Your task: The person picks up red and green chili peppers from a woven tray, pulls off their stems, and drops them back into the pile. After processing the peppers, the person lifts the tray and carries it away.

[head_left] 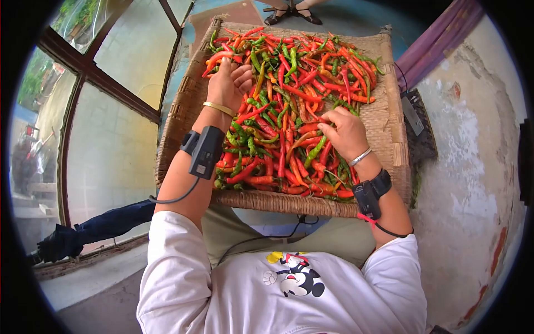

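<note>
Red, green and orange chili peppers (286, 150) lie heaped on a woven tray (183, 119). Over the upper left of the heap is my left hand (229, 83), palm partly turned up, with an orange-red pepper (219, 57) pinched between thumb and fingertips. My right hand (344, 132) reaches the right middle of the heap, its thumb and forefinger brought together at the peppers. Whatever lies between those fingertips is too small to make out. Both wrists wear a bracelet and a strapped-on black device.
Framed windows (105, 111) stand on the left, with a folded dark umbrella (114, 225) below them. To the right are a worn wall (461, 161), a purple curtain (439, 42) and a dark basket-like object (421, 125). Another person's feet (292, 14) show beyond the tray.
</note>
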